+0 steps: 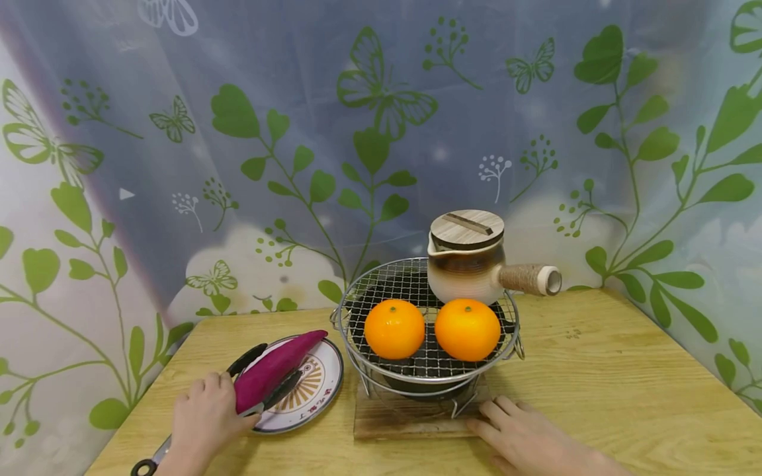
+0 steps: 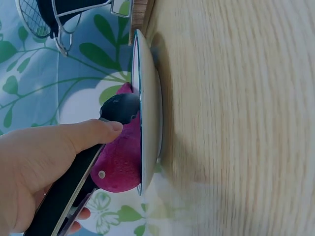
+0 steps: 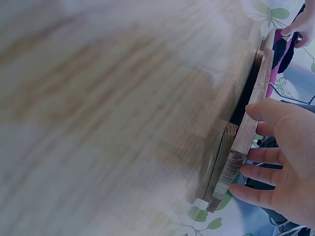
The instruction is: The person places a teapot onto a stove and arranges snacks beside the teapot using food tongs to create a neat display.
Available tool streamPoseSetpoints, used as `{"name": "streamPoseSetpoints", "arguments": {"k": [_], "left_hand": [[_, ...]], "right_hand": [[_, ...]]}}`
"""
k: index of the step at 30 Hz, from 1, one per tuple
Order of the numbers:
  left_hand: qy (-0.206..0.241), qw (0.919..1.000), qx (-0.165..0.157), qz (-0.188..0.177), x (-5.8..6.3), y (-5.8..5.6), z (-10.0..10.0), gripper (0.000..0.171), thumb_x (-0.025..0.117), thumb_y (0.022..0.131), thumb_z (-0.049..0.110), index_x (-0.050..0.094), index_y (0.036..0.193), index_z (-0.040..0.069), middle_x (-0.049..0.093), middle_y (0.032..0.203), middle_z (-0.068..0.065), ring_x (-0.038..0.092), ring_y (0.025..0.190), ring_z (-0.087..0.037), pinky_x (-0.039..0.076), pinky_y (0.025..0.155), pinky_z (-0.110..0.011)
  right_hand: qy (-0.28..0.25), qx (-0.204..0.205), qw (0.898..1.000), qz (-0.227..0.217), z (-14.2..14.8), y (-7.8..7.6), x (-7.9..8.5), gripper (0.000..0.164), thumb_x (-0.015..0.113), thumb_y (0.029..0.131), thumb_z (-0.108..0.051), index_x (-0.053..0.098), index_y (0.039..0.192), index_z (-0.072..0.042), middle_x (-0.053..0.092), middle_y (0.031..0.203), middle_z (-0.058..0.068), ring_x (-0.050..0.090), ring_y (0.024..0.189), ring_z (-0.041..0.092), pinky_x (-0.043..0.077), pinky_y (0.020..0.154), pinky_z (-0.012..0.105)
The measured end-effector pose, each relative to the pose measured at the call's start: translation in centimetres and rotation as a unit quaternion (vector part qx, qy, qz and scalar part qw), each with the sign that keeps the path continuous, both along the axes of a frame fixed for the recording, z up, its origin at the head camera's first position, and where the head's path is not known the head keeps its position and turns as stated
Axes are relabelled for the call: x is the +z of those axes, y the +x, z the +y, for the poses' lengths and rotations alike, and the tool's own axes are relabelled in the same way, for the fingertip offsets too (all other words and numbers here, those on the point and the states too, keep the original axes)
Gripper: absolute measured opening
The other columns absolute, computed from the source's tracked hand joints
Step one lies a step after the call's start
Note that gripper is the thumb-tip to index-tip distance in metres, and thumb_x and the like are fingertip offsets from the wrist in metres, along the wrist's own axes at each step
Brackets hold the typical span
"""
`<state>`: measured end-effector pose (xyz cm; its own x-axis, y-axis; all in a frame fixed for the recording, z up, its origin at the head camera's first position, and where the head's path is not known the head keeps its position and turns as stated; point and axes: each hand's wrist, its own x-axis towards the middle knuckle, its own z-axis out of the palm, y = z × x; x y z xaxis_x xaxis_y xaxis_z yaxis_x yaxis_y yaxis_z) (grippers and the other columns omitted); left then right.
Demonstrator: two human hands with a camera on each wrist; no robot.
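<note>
My left hand (image 1: 205, 413) grips a pair of black-tipped tongs (image 2: 64, 189), thumb along one arm. The tong tips lie on either side of a purple sweet potato (image 1: 276, 370), which rests on a patterned plate (image 1: 327, 360) at the left. In the left wrist view the potato's (image 2: 118, 167) blunt end faces the hand. My right hand (image 1: 530, 436) touches the near right corner of a wooden board (image 1: 417, 423) under a grill stove. Its fingers (image 3: 261, 196) are extended along the board's edge (image 3: 248, 130) in the right wrist view.
On the wire grill (image 1: 428, 367) sit two oranges, one left (image 1: 394, 329) and one right (image 1: 467, 329). Behind them stands a lidded clay teapot (image 1: 467, 271), its rope-wrapped handle (image 1: 524, 279) jutting right. A leaf-patterned curtain (image 1: 297, 198) hangs behind the wooden table (image 1: 613, 370).
</note>
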<state>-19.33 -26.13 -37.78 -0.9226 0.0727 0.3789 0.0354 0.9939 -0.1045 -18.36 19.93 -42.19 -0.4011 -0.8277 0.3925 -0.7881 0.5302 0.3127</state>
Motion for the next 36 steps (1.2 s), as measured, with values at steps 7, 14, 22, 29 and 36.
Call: {"name": "streamPoseSetpoints", "arguments": {"k": [7, 14, 22, 29, 36], "left_hand": [[-0.007, 0.9999, 0.007, 0.004, -0.3, 0.2, 0.1, 0.078, 0.078, 0.054, 0.054, 0.054, 0.087, -0.012, 0.051, 0.077, -0.017, 0.052, 0.072, -0.034, 0.044, 0.053, -0.048], [-0.012, 0.9998, 0.011, -0.013, -0.6, 0.3, -0.1, 0.074, 0.079, 0.058, 0.051, 0.054, 0.088, -0.012, 0.051, 0.078, -0.017, 0.052, 0.074, -0.035, 0.044, 0.054, -0.049], [-0.023, 0.9997, 0.011, -0.003, -1.0, 0.6, -0.1, 0.078, 0.078, 0.057, 0.054, 0.054, 0.089, -0.013, 0.051, 0.076, -0.016, 0.052, 0.069, -0.033, 0.043, 0.051, -0.045], [-0.031, 0.9993, 0.016, -0.016, -1.2, 0.8, -0.3, 0.075, 0.078, 0.061, 0.05, 0.054, 0.092, -0.014, 0.052, 0.077, -0.017, 0.053, 0.071, -0.035, 0.045, 0.053, -0.046], [-0.035, 0.9988, 0.017, -0.03, -1.3, 0.9, -0.6, 0.07, 0.077, 0.066, 0.047, 0.054, 0.093, -0.014, 0.052, 0.078, -0.019, 0.054, 0.073, -0.036, 0.046, 0.053, -0.048]], "right_hand": [[0.008, 0.001, 1.0, 0.007, 0.1, -0.1, 0.0, 0.05, 0.077, 0.069, -0.033, 0.058, 0.112, -0.017, 0.052, 0.097, 0.002, 0.047, 0.082, 0.016, 0.044, 0.057, 0.026], [0.007, 0.005, 1.0, 0.006, 0.1, -0.2, -0.1, 0.048, 0.076, 0.069, -0.031, 0.058, 0.112, -0.018, 0.052, 0.098, 0.001, 0.047, 0.082, 0.017, 0.044, 0.058, 0.026], [-0.009, 0.012, 1.0, 0.019, 0.1, -0.3, -0.3, 0.05, 0.078, 0.065, -0.029, 0.059, 0.11, -0.018, 0.051, 0.096, 0.0, 0.046, 0.08, 0.016, 0.044, 0.059, 0.026], [-0.01, 0.013, 1.0, 0.018, 0.1, -0.2, -0.3, 0.051, 0.078, 0.064, -0.03, 0.059, 0.109, -0.018, 0.051, 0.096, 0.0, 0.045, 0.08, 0.016, 0.043, 0.057, 0.025], [-0.014, 0.015, 1.0, 0.021, 0.1, -0.2, -0.3, 0.051, 0.079, 0.064, -0.029, 0.059, 0.109, -0.017, 0.051, 0.096, 0.0, 0.046, 0.08, 0.016, 0.044, 0.058, 0.026]]}}
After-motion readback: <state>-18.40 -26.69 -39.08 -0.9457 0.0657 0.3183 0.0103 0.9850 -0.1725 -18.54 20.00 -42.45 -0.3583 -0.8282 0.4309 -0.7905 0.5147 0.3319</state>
